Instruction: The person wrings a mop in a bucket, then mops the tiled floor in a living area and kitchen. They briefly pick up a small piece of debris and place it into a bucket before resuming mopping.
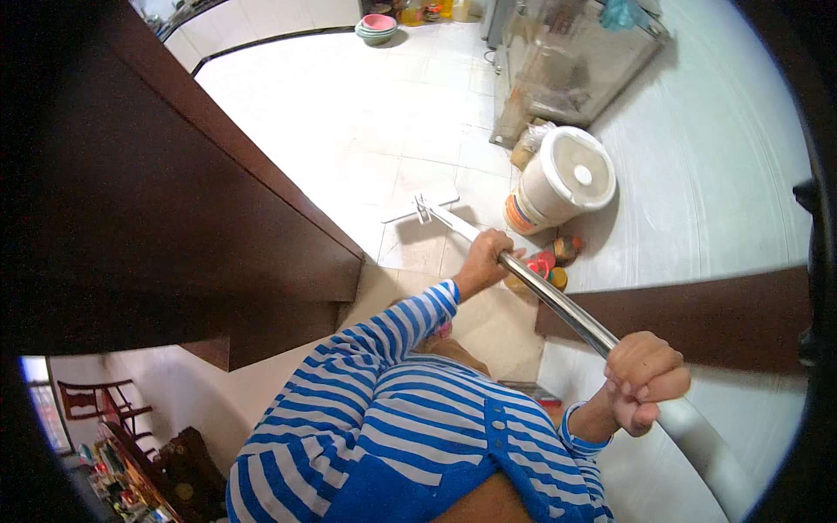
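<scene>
Curling their fingers, the left hand [485,263] and right hand [643,376] grasp the mop pole [565,305].

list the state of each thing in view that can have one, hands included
left hand: closed around the silver metal pole
right hand: closed around the same pole
white flat mop head: low at the pale tiled floor, contact unclear
round white plastic bucket: upright, lid on
round pink and green basins: stacked
dark brown wooden chair: upright
</scene>
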Available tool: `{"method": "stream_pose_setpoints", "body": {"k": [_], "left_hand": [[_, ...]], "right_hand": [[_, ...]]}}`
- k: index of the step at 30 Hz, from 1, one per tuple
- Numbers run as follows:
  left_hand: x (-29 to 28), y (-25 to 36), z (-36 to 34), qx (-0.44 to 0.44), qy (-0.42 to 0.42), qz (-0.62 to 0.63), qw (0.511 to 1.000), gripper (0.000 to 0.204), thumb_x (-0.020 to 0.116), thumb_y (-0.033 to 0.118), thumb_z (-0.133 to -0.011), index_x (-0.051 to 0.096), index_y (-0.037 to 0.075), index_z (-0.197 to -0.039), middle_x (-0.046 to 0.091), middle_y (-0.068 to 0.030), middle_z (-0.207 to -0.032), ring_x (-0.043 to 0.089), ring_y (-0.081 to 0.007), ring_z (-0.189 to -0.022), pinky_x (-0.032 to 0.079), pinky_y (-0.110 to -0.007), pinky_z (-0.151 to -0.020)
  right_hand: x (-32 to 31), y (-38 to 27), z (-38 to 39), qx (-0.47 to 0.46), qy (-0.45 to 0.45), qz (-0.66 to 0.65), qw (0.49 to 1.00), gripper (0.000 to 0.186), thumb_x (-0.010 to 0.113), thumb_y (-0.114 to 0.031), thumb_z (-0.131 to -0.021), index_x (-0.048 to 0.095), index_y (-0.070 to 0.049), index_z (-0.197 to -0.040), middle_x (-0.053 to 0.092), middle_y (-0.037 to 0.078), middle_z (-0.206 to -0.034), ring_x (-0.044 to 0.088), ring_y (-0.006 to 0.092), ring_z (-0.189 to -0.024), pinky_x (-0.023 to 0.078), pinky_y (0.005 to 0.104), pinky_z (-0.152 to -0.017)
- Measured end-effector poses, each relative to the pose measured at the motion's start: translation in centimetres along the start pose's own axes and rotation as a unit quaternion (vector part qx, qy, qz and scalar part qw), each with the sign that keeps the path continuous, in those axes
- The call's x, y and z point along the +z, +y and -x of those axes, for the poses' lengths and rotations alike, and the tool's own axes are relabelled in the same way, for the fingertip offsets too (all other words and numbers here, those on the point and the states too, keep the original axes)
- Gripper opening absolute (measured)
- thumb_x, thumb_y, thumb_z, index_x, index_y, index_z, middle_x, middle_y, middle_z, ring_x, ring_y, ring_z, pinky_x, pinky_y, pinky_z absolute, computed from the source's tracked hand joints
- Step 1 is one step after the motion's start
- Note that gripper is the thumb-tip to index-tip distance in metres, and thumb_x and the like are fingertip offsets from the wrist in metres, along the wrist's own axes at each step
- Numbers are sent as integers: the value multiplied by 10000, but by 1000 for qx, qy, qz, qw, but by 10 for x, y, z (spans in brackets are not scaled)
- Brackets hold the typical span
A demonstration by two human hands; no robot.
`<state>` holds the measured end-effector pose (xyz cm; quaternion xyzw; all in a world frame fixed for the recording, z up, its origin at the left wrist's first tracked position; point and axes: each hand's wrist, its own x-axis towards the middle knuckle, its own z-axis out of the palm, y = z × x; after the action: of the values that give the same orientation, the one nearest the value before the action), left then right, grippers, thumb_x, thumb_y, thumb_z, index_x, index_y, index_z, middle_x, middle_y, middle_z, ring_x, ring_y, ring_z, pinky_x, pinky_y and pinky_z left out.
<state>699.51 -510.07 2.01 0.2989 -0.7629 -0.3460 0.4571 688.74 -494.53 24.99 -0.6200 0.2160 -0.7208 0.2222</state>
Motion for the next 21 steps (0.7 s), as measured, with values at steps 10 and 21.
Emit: {"method": "stream_pose_setpoints", "body": {"k": [10, 21], "left_hand": [[-164, -242, -161, -48, 129, -135, 981, 320, 702, 130, -694, 457, 24, -518, 479, -142, -549, 478, -321, -574, 371, -414, -530], [-415, -557, -250, -294, 202, -273, 893, 268, 728, 192, -683, 539, 19, -606, 527, -152, -684, 532, -334, -709, 427, -395, -646]], "right_hand": [[55, 285, -126, 158, -108, -26, 981, 244, 701, -226, -753, 506, -87, -707, 557, 56, -658, 564, 213, -661, 485, 397, -715], [226, 683, -226, 231, -255, -103, 933, 138, 554, 83, -748, 474, -30, -738, 560, 103, -738, 562, 232, -747, 450, 431, -853]]}}
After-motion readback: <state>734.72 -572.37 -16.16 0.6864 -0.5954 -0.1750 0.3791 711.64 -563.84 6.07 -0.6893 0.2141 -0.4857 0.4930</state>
